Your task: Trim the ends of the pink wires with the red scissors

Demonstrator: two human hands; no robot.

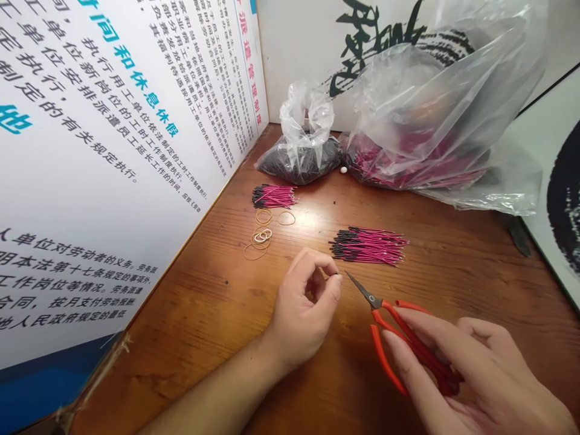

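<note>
My left hand (308,302) is closed in a pinch near the middle of the table, a tiny dark thing just showing at its fingertips, too small to name. To its right my right hand (471,362) grips red-handled scissors (380,308), their narrow tips pointing up and left, close to the left fingertips but apart from them. Beyond the hands lies a pile of pink wires with black ends (369,246). A smaller bundle of similar wires (274,196) rests farther back to the left, with several rubber bands (260,235) in front of it.
At the back of the wooden table (194,326) sit a clear bag of black pieces (301,151) and a large clear bag of pink wires (417,145). A printed white panel (113,121) stands along the left. A dark object (519,235) lies near the right edge.
</note>
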